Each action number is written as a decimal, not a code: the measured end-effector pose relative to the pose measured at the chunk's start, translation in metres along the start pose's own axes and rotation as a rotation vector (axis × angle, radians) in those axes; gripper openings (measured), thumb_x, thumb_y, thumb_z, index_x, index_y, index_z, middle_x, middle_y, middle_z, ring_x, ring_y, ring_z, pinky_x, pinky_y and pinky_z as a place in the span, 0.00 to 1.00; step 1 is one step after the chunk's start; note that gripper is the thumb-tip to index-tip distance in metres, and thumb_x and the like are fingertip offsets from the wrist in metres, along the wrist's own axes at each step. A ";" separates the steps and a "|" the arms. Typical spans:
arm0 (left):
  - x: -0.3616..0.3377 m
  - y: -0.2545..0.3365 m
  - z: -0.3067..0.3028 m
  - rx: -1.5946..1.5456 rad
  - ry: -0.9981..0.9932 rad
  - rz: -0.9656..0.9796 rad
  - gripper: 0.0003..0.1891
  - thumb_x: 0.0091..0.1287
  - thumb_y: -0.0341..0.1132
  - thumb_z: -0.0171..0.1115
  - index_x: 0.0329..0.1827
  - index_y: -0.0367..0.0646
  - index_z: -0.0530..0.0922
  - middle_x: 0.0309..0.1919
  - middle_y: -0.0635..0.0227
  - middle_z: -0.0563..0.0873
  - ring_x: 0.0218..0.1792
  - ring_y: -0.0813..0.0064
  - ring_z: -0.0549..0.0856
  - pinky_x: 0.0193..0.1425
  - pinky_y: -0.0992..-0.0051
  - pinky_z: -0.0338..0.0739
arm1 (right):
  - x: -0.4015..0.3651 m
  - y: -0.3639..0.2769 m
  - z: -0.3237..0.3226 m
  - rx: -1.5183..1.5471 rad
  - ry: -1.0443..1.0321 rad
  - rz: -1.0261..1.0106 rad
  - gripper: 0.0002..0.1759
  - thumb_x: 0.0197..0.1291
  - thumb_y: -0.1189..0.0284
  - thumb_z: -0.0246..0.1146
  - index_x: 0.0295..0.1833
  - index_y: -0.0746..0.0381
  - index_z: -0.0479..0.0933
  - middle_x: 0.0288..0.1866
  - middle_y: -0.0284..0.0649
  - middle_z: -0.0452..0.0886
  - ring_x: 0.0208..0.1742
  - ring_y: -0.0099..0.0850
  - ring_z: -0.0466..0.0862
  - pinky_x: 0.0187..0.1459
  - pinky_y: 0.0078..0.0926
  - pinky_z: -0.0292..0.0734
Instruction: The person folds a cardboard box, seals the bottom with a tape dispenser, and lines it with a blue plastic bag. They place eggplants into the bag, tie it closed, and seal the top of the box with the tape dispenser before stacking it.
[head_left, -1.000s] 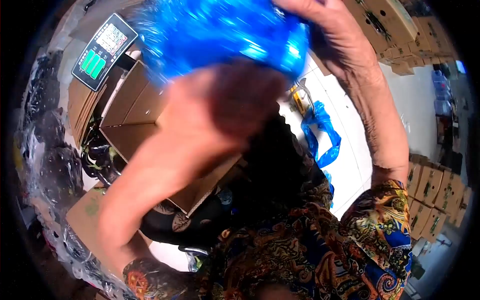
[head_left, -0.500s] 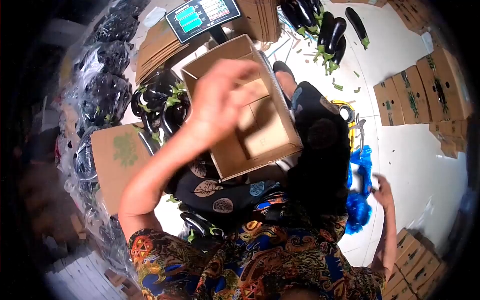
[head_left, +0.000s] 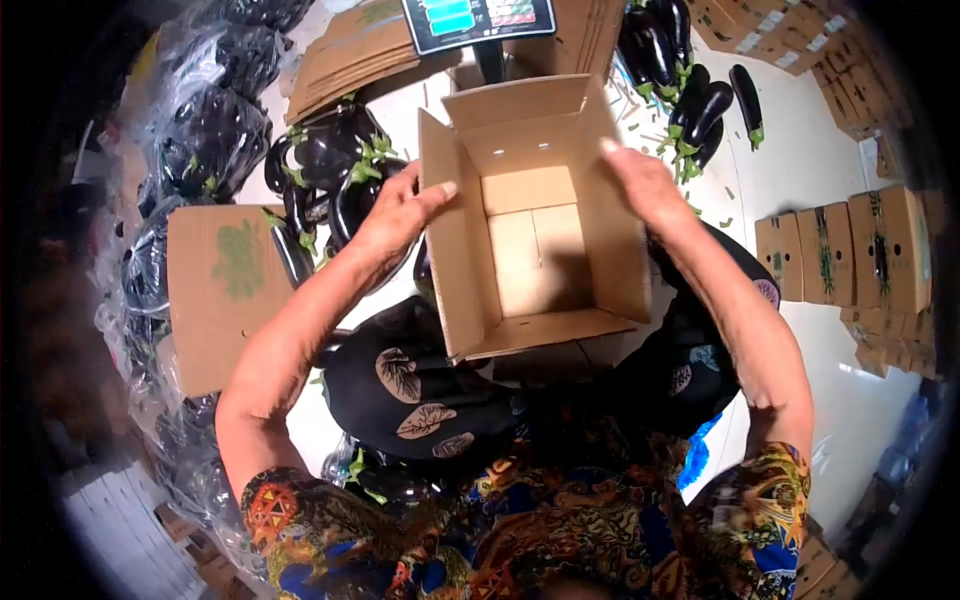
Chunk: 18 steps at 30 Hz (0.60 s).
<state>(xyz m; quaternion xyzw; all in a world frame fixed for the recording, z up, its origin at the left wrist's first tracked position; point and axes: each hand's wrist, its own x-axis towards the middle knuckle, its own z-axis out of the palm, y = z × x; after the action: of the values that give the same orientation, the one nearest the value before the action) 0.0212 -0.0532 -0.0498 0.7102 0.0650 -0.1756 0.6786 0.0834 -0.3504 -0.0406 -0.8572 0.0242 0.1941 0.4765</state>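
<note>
An open cardboard box stands in front of my lap, its flaps up and its inside bare. My left hand grips the box's left wall, with the thumb over the edge. On the right side my right hand holds the opposite wall, thumb at the top edge and the other fingers hidden behind the cardboard. A scale display rises just behind the box. Dark eggplants with green stems lie to the left of it.
More eggplants lie on the floor at the upper right. Flattened cardboard is stacked at the upper left, and a green-marked carton is at the left. Plastic-wrapped bundles line the far left. Packed cartons stand at the right.
My left hand has come down from over the box to its left wall. My right hand has moved from the far right onto the right wall. The box now sits straighter.
</note>
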 end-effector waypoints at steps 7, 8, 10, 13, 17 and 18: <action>0.008 -0.083 0.019 -0.482 0.188 -0.124 0.27 0.73 0.47 0.54 0.68 0.39 0.64 0.56 0.62 0.79 0.55 0.71 0.80 0.57 0.69 0.79 | 0.019 0.042 -0.042 0.469 -0.176 0.415 0.28 0.73 0.54 0.48 0.62 0.68 0.71 0.55 0.52 0.80 0.52 0.37 0.83 0.54 0.31 0.79; 0.005 -0.082 0.020 -0.428 0.222 -0.139 0.28 0.74 0.49 0.52 0.68 0.39 0.65 0.56 0.61 0.79 0.55 0.72 0.80 0.57 0.70 0.78 | 0.026 0.046 -0.042 0.547 -0.182 0.503 0.29 0.73 0.53 0.45 0.64 0.67 0.69 0.56 0.54 0.79 0.53 0.39 0.83 0.54 0.33 0.79; 0.010 -0.104 0.011 -0.116 0.358 -0.032 0.27 0.76 0.51 0.45 0.63 0.36 0.68 0.54 0.55 0.80 0.52 0.64 0.80 0.58 0.69 0.73 | 0.032 0.072 -0.012 0.524 -0.097 0.454 0.32 0.72 0.48 0.47 0.63 0.66 0.71 0.54 0.46 0.81 0.50 0.34 0.82 0.50 0.32 0.79; 0.022 -0.138 0.027 0.206 0.482 0.118 0.27 0.77 0.51 0.40 0.61 0.33 0.69 0.52 0.45 0.79 0.54 0.53 0.78 0.63 0.67 0.68 | 0.041 0.109 0.039 0.473 -0.080 0.329 0.34 0.72 0.45 0.42 0.67 0.63 0.67 0.57 0.45 0.79 0.55 0.35 0.78 0.57 0.33 0.73; 0.050 -0.160 0.060 0.237 0.439 -0.130 0.30 0.77 0.55 0.32 0.57 0.35 0.70 0.48 0.44 0.81 0.52 0.45 0.78 0.58 0.59 0.69 | 0.094 0.111 0.042 0.190 -0.426 0.322 0.35 0.73 0.47 0.32 0.76 0.58 0.53 0.68 0.52 0.70 0.67 0.45 0.71 0.70 0.41 0.61; 0.047 -0.156 0.063 0.192 0.447 -0.036 0.29 0.77 0.55 0.31 0.56 0.39 0.72 0.45 0.42 0.81 0.49 0.41 0.78 0.57 0.56 0.69 | 0.088 0.104 0.045 0.088 -0.359 0.312 0.35 0.73 0.48 0.32 0.77 0.57 0.52 0.68 0.53 0.70 0.67 0.46 0.71 0.70 0.41 0.60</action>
<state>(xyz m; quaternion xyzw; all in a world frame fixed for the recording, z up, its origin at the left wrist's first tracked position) 0.0030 -0.1113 -0.2133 0.7915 0.2094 -0.0316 0.5734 0.1270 -0.3572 -0.1769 -0.7733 0.0798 0.4134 0.4740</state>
